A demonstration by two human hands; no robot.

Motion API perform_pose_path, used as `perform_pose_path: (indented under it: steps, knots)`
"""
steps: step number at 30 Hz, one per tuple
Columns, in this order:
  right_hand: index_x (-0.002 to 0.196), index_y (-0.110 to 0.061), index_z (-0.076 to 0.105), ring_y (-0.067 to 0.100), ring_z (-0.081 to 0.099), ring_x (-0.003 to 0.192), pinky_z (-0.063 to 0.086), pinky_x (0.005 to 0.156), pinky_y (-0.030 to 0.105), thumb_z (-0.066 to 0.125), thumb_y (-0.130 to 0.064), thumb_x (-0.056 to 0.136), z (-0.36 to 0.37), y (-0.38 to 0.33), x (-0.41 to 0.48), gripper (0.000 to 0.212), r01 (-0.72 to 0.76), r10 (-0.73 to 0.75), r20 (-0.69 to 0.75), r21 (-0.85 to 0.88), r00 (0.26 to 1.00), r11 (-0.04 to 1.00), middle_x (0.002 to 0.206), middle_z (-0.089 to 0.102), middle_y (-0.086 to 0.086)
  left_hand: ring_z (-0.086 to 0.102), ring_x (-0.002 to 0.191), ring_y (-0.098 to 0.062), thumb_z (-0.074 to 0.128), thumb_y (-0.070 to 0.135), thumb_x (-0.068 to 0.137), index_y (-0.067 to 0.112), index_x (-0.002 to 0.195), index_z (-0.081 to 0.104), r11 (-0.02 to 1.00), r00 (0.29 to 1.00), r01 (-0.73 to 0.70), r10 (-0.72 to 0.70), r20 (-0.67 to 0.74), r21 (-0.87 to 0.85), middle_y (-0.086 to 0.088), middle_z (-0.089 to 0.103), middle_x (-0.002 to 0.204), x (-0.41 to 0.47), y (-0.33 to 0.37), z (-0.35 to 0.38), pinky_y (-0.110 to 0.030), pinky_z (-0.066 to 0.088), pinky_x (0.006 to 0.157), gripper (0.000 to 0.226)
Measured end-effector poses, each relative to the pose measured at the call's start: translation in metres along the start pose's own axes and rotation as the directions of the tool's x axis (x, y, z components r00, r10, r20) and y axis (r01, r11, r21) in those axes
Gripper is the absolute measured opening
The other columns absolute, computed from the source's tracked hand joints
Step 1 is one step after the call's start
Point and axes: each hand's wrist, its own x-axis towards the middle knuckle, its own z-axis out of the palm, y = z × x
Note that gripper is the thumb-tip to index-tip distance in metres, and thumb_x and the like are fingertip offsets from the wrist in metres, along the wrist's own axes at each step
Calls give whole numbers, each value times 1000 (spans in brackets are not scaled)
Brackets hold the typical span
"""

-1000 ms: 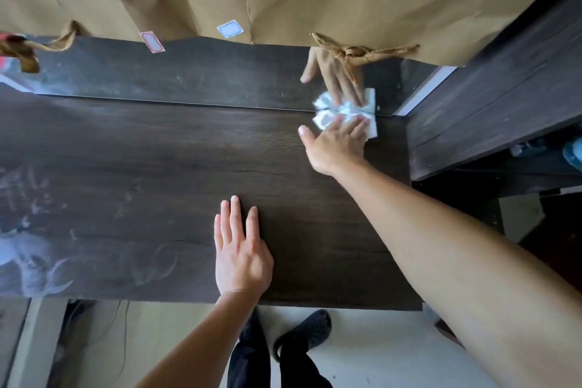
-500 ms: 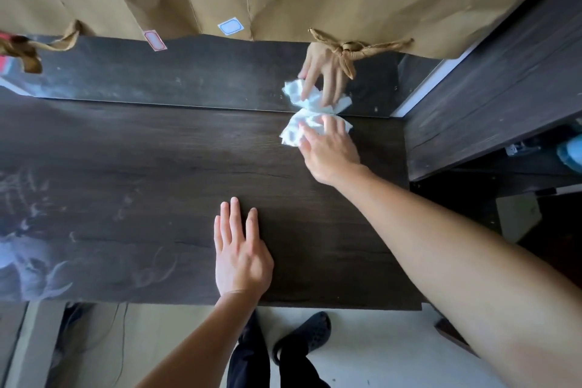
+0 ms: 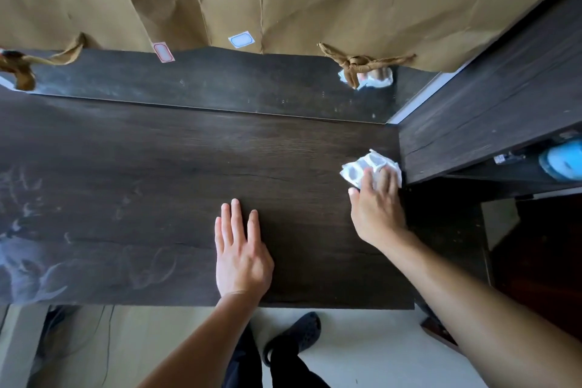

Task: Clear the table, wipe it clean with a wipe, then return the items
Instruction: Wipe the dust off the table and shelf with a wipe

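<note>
Fingers [image 3: 382, 178] of right hand [image 3: 376, 211], apparently flat though blurred, press wipe [image 3: 365, 165] at table [image 3: 157, 167] right edge; left hand [image 3: 242, 257] rests flat, fingers straight. Wiping step; next stroke likely leftward, toward smears [image 3: 31, 274].

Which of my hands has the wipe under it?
Your right hand, pressing the wipe at the right end of the table; the left hand lies flat on bare wood.

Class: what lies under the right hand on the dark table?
A crumpled white wipe, pressed by the right hand onto the table; its part beneath the fingers is hidden.
</note>
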Motion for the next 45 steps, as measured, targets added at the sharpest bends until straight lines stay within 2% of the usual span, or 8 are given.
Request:
perform_pose_path:
  steps: [6,11,13,18,24,33,38,45]
  knots:
    - [149,-30,8,51,-3,139,0,115,57,20,-56,96,-9,-25,81,60,-100,101,-10,84,995,991,151,-1,34,20,139,-43,33,15,84,0,126,51,1000,1000,-7,7,-20,-10,-28,31,147,3,2,-1,-50,15,114,49]
    - [149,-34,7,34,-13,144,0,118,47,18,-47,100,9,-61,43,52,455,-451,-81,38,889,890,158,-5,15,21,139,-42,38,10,83,1,127,50,1000,1000,-6,6,-28,-2,-27,31,147,1,0,3,-49,14,116,46]
    - [149,-27,19,29,-3,146,7,120,41,21,-39,101,23,-28,23,50,501,-488,-159,57,859,864,158,7,13,20,139,-42,36,11,82,1,127,49,1000,1000,-6,6,-29,-3,-27,30,147,0,-1,3,-49,13,115,48]
    - [115,-5,63,36,48,125,48,95,47,56,-1,87,30,18,12,29,143,-21,-402,274,915,951,132,55,17,18,140,-43,37,12,82,1,130,46,1000,1000,-22,22,13,2,-28,28,148,2,0,2,-51,13,115,50]
    - [97,-20,70,21,53,88,48,73,28,54,-8,90,49,-32,-93,21,456,-307,-377,418,874,785,95,61,0,19,139,-44,31,13,81,1,129,46,999,999,-35,36,18,-29,-29,29,147,3,-3,1,-52,13,116,52]
    - [86,-12,68,23,63,76,42,70,19,55,-14,86,96,80,-210,14,-59,172,-159,543,972,837,86,63,5,13,141,-41,43,4,81,1,133,43,999,996,-21,25,86,-48,-25,24,151,0,-1,-7,-49,7,118,52]
    - [109,-6,66,37,63,89,47,74,36,46,-46,84,104,156,-242,51,-435,568,-25,615,823,658,99,67,18,20,140,-38,50,2,81,3,128,50,989,979,-119,131,158,-85,-22,33,147,-20,30,-14,-48,16,116,47]
    - [115,-11,57,37,60,94,47,81,40,54,-29,73,109,213,-237,47,-593,798,168,759,579,270,103,67,18,46,122,-41,46,10,73,4,113,61,890,882,-407,441,164,-206,-22,54,128,-68,130,0,-52,35,107,44]
